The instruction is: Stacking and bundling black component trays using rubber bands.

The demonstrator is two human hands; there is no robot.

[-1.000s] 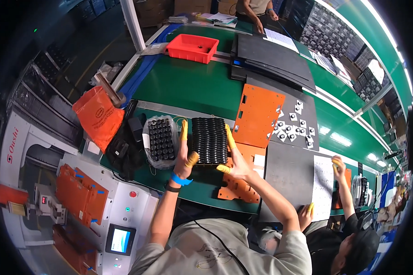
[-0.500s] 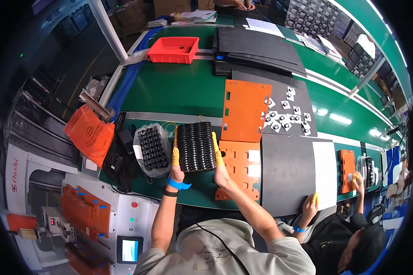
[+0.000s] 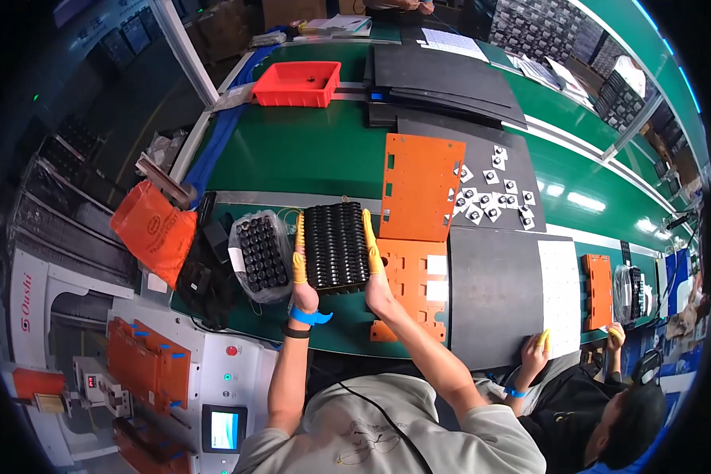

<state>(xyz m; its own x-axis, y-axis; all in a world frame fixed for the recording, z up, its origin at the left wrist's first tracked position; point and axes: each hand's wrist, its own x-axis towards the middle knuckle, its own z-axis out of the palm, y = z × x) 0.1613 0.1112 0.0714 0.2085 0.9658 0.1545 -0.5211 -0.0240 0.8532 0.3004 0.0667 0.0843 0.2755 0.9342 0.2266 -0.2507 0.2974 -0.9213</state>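
Observation:
Between my two hands is a black block of tightly packed rows of shiny rounded parts [image 3: 336, 246]; I cannot tell exactly what the parts are. My left hand [image 3: 302, 272] grips its left side, and my right hand [image 3: 374, 265] presses along its right side. Yellow covers are on the fingers of both hands. Left of the block lies a clear plastic bag or wrap with black round caps in rows [image 3: 262, 251]. Just right of my right hand lies an orange plate with cutouts [image 3: 407, 272], partly hidden by my forearm. Another orange plate [image 3: 423, 186] lies beyond it.
Small white squares with black round pieces [image 3: 490, 197] lie on a dark mat. A red bin [image 3: 296, 84] and stacked black sheets [image 3: 442, 83] are farther back. At right, a co-worker [image 3: 592, 419] handles a white sheet [image 3: 559, 300]. A white machine with a screen [image 3: 223, 430] stands at left.
The black block has tipped slightly and shifted a little up and left in my hands. The co-worker's farther hand has moved down along the small orange plate.

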